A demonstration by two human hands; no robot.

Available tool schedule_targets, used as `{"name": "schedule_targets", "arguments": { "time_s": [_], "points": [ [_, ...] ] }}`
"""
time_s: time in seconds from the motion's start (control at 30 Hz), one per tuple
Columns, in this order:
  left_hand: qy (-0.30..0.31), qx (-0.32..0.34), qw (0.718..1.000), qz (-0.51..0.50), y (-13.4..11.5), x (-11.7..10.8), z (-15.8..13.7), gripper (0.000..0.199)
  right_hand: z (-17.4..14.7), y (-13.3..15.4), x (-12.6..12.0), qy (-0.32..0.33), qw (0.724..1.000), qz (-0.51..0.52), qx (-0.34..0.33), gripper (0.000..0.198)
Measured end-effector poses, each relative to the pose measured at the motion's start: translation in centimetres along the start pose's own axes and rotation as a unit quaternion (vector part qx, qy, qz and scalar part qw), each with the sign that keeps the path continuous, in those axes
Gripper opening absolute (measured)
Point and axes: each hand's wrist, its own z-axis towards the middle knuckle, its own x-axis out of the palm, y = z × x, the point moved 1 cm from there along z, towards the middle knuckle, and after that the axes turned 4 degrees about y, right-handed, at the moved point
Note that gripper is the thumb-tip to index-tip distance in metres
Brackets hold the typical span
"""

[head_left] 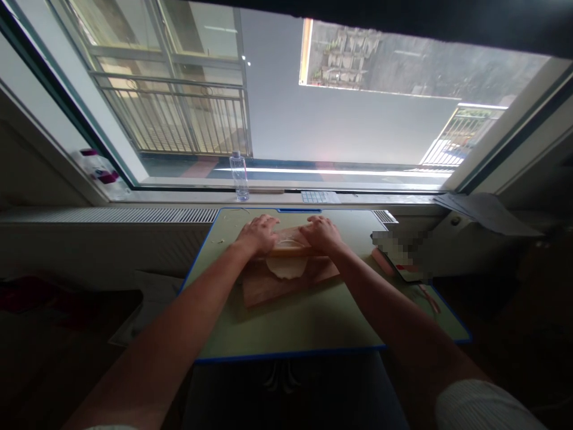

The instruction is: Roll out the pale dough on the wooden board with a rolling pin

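Note:
A wooden rolling pin lies crosswise over a pale, flattened sheet of dough. Beneath them is a brown wooden board, set at a slight angle. My left hand is over the pin's left end, fingers curled forward. At the right end, my right hand holds the pin in much the same way. Dough shows on both the near and far sides of the pin. Both palms and the pin's ends are hidden under the hands.
The board rests on a pale green table with blue edging. To the right are a blurred-out flat item and a pinkish object. A clear bottle stands on the windowsill, and another bottle is at the left. Papers overhang at right.

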Motion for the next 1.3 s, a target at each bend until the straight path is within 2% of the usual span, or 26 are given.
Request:
{"name": "schedule_targets", "arguments": {
  "time_s": [0.2,0.47,0.73,1.03,1.3],
  "points": [
    [0.006,-0.073,0.997,-0.009,1.1,0.4,1.8,0.063,1.7,-0.5,0.4,-0.015,1.000,-0.011,-0.010,0.054],
    [0.003,-0.101,0.995,0.012,1.2,0.3,3.0,0.055,3.4,-0.9,1.2,-0.002,0.999,-0.035,0.004,0.060],
    [0.026,-0.092,0.995,0.024,1.2,0.6,2.8,0.055,2.2,-0.6,1.1,0.015,0.999,-0.050,-0.003,0.065],
    [0.022,-0.087,0.996,0.014,1.0,0.8,2.1,0.053,0.4,0.1,0.3,0.007,0.999,-0.037,0.004,0.058],
    [0.025,-0.095,0.995,0.002,1.0,1.0,1.5,0.053,-0.5,-0.1,0.6,0.018,0.999,-0.044,-0.004,0.057]
  ]
}}
